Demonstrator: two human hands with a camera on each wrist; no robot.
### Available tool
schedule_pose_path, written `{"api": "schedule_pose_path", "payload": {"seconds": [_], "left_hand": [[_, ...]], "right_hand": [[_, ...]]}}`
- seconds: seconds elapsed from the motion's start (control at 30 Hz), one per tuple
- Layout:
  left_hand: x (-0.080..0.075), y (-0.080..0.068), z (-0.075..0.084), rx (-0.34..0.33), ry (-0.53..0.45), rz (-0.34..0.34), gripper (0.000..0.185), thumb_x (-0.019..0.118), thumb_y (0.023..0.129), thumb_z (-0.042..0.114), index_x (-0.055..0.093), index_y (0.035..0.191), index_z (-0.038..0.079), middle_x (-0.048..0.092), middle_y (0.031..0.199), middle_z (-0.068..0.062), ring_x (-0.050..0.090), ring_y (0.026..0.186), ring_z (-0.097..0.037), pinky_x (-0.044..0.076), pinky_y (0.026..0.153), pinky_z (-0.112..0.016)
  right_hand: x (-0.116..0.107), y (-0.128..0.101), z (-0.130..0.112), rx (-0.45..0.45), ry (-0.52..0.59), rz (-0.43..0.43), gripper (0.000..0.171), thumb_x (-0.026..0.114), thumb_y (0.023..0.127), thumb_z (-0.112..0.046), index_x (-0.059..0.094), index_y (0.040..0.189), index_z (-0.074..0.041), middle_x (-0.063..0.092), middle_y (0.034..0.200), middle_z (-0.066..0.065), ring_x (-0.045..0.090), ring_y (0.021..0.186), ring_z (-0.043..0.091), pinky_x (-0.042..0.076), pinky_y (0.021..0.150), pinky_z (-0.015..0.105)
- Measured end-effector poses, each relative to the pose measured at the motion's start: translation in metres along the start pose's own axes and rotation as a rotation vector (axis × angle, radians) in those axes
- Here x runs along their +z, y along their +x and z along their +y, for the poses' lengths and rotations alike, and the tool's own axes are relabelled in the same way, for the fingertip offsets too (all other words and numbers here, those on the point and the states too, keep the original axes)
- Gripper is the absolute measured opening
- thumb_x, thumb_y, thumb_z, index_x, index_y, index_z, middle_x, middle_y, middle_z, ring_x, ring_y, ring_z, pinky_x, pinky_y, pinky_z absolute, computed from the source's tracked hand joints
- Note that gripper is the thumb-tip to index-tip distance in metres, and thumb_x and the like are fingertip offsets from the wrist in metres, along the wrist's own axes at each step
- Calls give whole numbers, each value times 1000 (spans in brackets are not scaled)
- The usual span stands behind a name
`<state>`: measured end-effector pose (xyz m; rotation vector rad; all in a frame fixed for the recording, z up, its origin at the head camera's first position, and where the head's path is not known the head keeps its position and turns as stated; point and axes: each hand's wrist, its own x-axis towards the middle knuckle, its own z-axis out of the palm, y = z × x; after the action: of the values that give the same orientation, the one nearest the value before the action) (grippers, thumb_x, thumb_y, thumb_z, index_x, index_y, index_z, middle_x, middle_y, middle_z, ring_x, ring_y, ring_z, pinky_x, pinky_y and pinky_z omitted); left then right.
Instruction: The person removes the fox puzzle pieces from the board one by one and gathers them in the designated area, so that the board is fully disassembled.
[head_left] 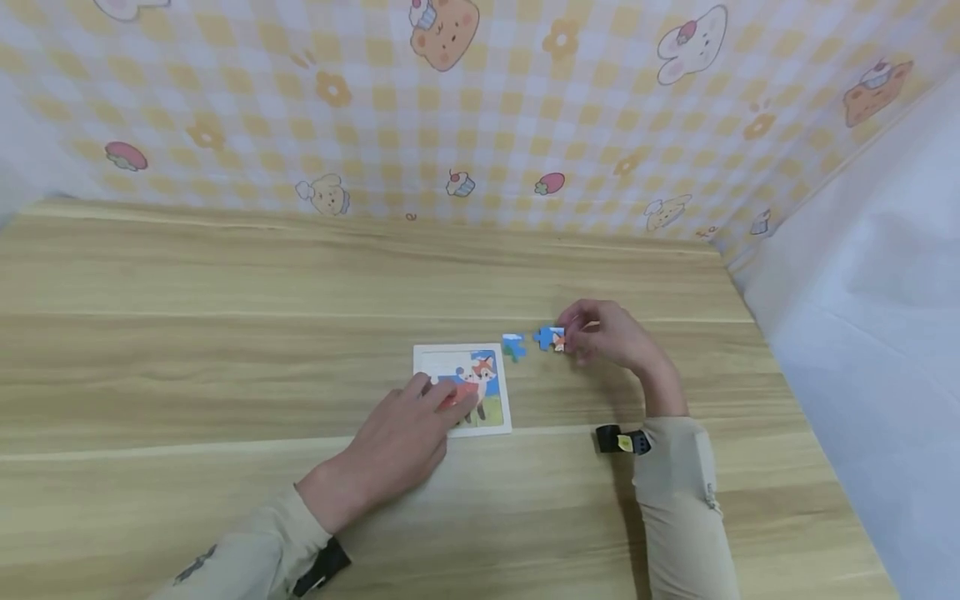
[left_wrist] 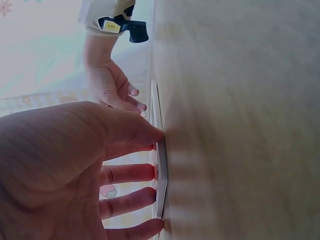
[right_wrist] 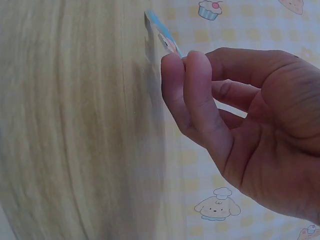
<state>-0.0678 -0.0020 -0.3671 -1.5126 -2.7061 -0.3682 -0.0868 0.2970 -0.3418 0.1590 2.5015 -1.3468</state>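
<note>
A small white-framed puzzle board (head_left: 495, 398) with a fox picture lies flat on the wooden table (head_left: 225, 333). My left hand (head_left: 442, 396) rests on its near left part, and its straight fingers (left_wrist: 145, 172) press down on the board's thin edge (left_wrist: 161, 170). Right of the board my right hand (head_left: 567, 340) pinches a blue puzzle piece (head_left: 547, 337) between thumb and fingers. In the right wrist view that piece (right_wrist: 164, 34) is tilted up off the wood at the tips of the fingers (right_wrist: 195, 75). A second loose blue and green piece (head_left: 513, 346) lies between the board and the held piece.
A yellow checked cloth with cartoon animals (head_left: 480, 108) forms the back wall. A white sheet (head_left: 870, 317) closes off the right side along the table's edge. Black wrist straps (head_left: 622, 440) sit on both beige sleeves. Bare wood stretches to the left and in front.
</note>
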Motion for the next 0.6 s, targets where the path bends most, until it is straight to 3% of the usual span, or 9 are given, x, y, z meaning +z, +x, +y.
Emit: {"api": "schedule_pose_path", "payload": {"seconds": [0.27,0.6], "left_hand": [[-1,0,-2,11,-19,-20,45,51,77,14,49,122,19,50,108,-3,39,80,-18,33,54,-22],[-4,-1,-5,15,-43,-33,44,51,78,13,49,122,20,49,110,-4,39,83,-18,34,56,-23]], "right_hand": [[2,2,2,27,-16,-35,20,52,79,2,52,99,3,52,84,20,56,73,29,50,59,34],[12,8,-6,110,-154,34,21,52,78,-1,52,99,-1,54,86,15,57,68,23,50,54,30]]}}
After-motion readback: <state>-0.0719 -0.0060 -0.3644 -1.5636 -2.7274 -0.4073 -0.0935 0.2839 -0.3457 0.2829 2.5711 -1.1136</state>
